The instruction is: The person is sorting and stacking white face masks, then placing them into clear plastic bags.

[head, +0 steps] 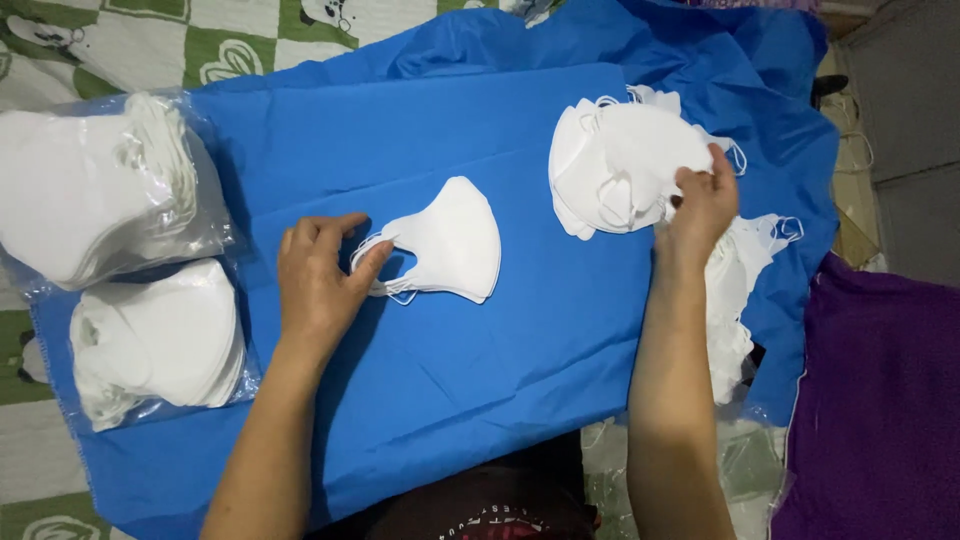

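Note:
A small stack of white face masks (455,240) lies in the middle of a blue cloth (480,360). My left hand (320,280) rests flat on the cloth with its fingertips touching the ear loops at the stack's left edge. My right hand (702,205) is pinching a mask at the right edge of a loose pile of white masks (615,160) further right. More loose masks (740,290) trail down past that hand, partly hidden by my forearm.
Two clear plastic bags packed with white masks sit at the left, one upper (95,185), one lower (155,340). A purple cloth (880,400) lies at the right. A green and white patterned sheet (130,40) shows beneath.

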